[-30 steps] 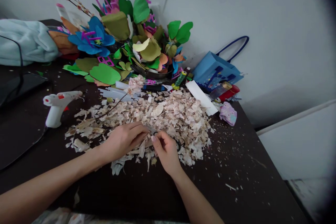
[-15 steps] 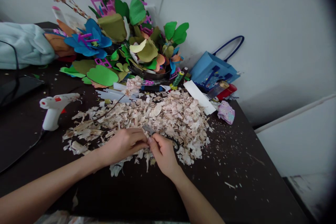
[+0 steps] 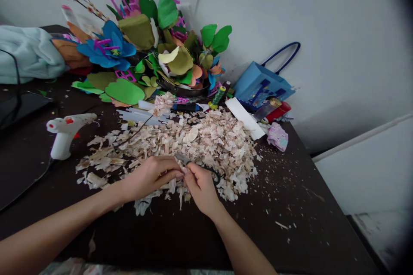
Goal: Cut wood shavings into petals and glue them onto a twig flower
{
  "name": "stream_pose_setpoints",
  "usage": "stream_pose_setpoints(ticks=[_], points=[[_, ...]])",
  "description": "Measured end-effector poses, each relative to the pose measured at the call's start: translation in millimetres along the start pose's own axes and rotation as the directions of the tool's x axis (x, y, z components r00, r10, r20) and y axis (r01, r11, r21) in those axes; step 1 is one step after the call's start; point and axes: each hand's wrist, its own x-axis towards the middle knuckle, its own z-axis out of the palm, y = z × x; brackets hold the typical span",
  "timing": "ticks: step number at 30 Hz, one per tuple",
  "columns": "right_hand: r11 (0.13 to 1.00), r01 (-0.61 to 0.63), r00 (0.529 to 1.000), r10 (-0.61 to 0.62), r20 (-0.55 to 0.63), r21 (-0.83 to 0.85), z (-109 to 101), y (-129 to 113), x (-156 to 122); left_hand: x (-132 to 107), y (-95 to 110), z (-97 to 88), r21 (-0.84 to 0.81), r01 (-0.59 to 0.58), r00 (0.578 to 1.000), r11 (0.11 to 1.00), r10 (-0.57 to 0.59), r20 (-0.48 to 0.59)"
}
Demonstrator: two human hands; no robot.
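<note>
A heap of pale dried husk scraps [image 3: 200, 142] covers the middle of the dark table [image 3: 290, 206]. My left hand [image 3: 151, 176] and my right hand [image 3: 201, 187] meet at the heap's near edge, fingertips touching. Both are pinched on a thin strip of husk between them. Small scissors [image 3: 193, 164] with black handles lie on the scraps just past my right fingers, blades pointing left. A thin wire stem with a pale husk flower [image 3: 163, 103] runs across the heap's far left.
A white glue gun [image 3: 66, 131] stands at the left with its cord. Foam paper flowers and leaves [image 3: 145, 47] pile up at the back, with a light blue cloth [image 3: 29, 53] at far left. A blue bag [image 3: 263, 84], white strip [image 3: 245, 118] and thread spool [image 3: 219, 96] sit near the wall.
My two hands have drawn closer together until the fingertips meet; the view shifted slightly. The heap and tools have not moved.
</note>
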Motion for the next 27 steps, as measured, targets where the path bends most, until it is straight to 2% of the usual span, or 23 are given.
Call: stream_pose_setpoints(ticks=[21,27], points=[[1.0,0.003,1.0,-0.003,-0.027,-0.016,-0.5,-1.6,0.0,-0.4,-4.5,2.3,0.062,-0.075,0.997,0.995,0.076,-0.014],[0.993,-0.038,0.999,0.04,-0.013,0.115,0.2,1.2,-0.1,-0.5,-4.9,3.2,0.063,-0.045,0.998,0.997,0.048,-0.044]])
